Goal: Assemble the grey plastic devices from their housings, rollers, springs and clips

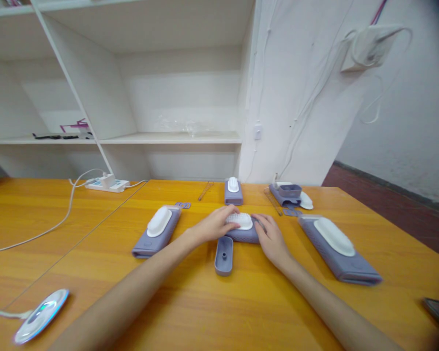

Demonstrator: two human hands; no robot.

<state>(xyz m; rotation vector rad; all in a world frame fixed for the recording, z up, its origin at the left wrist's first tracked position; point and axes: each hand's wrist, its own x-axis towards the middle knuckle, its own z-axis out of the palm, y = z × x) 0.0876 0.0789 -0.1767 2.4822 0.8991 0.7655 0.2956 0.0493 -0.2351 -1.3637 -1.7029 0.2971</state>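
Nearest, a loose purple cap [223,254] lies open side up on the table [205,312], just in front of the hands. Behind it the left hand [212,225] curls its fingers over the white brush pad [242,219], and the right hand [272,239] cups the right end of the purple case [242,236] beneath. With one hand at each end, the case probably stays flat and steady. A left twin [156,233] and a right twin [338,249] flank it, well apart, and a far twin [233,191] lies beyond.

A single head-worn camera looks forward and down across the orange desk [241,302]. It sits close, so the left hand [214,225] and right hand [272,239] meet at mid-frame. White shelves [175,137] and a wall [406,122] fill the upper half, straight ahead.
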